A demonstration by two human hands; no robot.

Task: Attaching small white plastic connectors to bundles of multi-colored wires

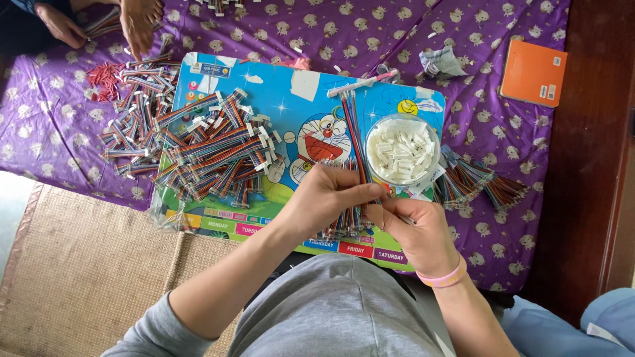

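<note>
**Two hands pinched on a strip of coloured ribbon wire**

A purple cotton cloth printed with small pale cartoon figures (410, 33) spreads far beyond the grip on every side, with a coarse woven straw mat (79, 264) below and to the left of it. On the cloth lies a glossy blue cartoon-printed lap board (278, 99), flat and rectangular, directly under the hands. Left of the grip, a loose heap of short rainbow ribbon cables with white plastic end plugs (218, 149) covers the board; a second such heap (135, 119) lies further left on the cloth. Right of the grip, bare-ended bundles of striped wire (476, 182) fan over the board's edge. Just above and right of the grip stands a round clear plastic tub filled with small white connector housings (402, 149). Far up and right sits a flat orange notebook (533, 71). At the top left, another person's hands (139, 26) work on similar cables.

The person's left hand (324, 198) is closed, thumb and fingertips pinching a long flat strip of multicoloured ribbon wire (354, 132) that runs straight up from the grip to its top end near a pink-and-white pen (364, 82). The right hand (413, 225), with a pink rubber wristband (442, 277), is curled tight against the left, fingertips meeting it at the strip's lower end; what it pinches is too small to tell.
</note>
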